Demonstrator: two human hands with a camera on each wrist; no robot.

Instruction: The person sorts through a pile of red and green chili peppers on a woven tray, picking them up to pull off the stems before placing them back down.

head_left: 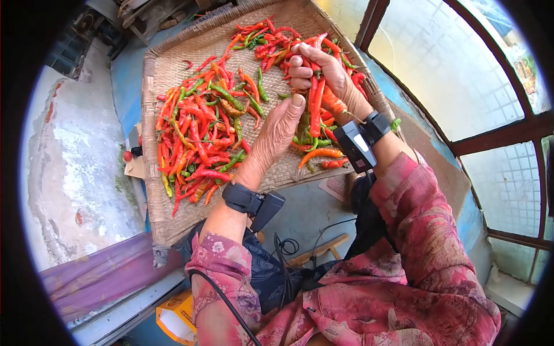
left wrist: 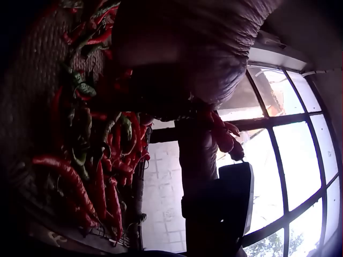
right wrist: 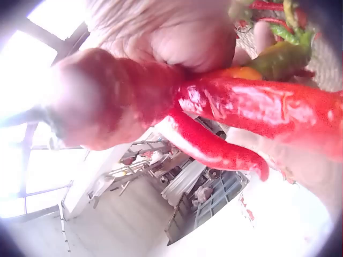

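My right hand [head_left: 323, 66] grips a bunch of chili peppers [head_left: 315, 109] over the right part of a woven tray [head_left: 271, 179]. Their red bodies hang below the palm, and an orange-red one lies against the wrist. Close up in the right wrist view, long red chilies [right wrist: 268, 107] stick out from under the palm beside a yellow-green one [right wrist: 284, 58]. Just left of that bunch is my left hand [head_left: 277, 132], thumb straight and pointing up, its other fingers mostly hidden; no pepper shows in it. A large heap of red and green chilies [head_left: 199, 124] covers the tray's left side.
More chilies [head_left: 271, 43] lie at the tray's far side, and a few [head_left: 320, 154] near its front right edge. Dark-framed windows [head_left: 461, 69] stand along the right. A worn wall [head_left: 81, 161] is on the left. Black cables [head_left: 285, 248] hang below the tray.
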